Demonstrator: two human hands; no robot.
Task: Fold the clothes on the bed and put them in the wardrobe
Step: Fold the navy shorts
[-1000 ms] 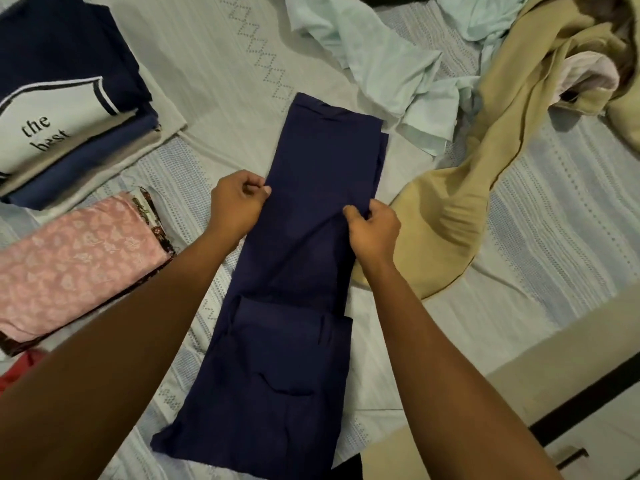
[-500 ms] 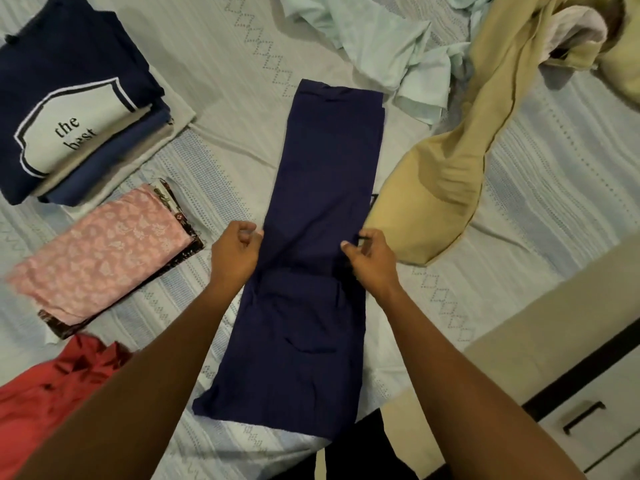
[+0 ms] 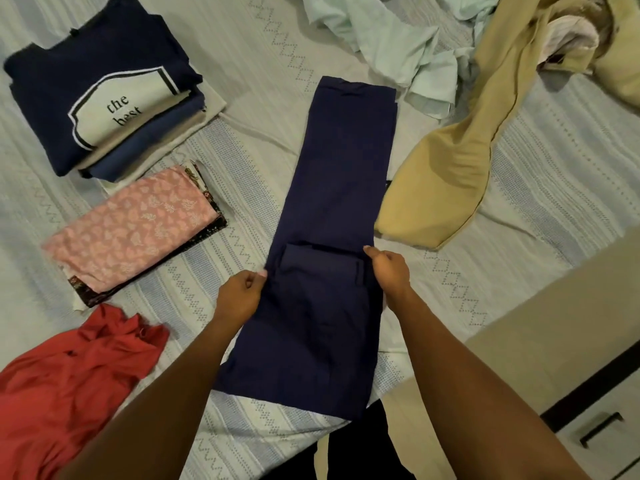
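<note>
Laid flat along the middle of the bed (image 3: 263, 64) as a long strip from 12 to 6 o'clock: navy trousers (image 3: 339, 202), folded piles (image 3: 131, 223) off at 9 to 10 o'clock, loose garments (image 3: 450, 174) at 1 to 3. Pinched halfway along on both long edges: left hand (image 3: 239, 299) at the strip's 9 o'clock, fingers curled tight onto the cloth edge, right hand (image 3: 391, 275) at its 3 o'clock, thumb and curled fingers closed on the opposite edge. Probably light, soft and limp, prone to sag and skew when raised by one side only, so best taken at both edges together, kept level, for a square fold.
</note>
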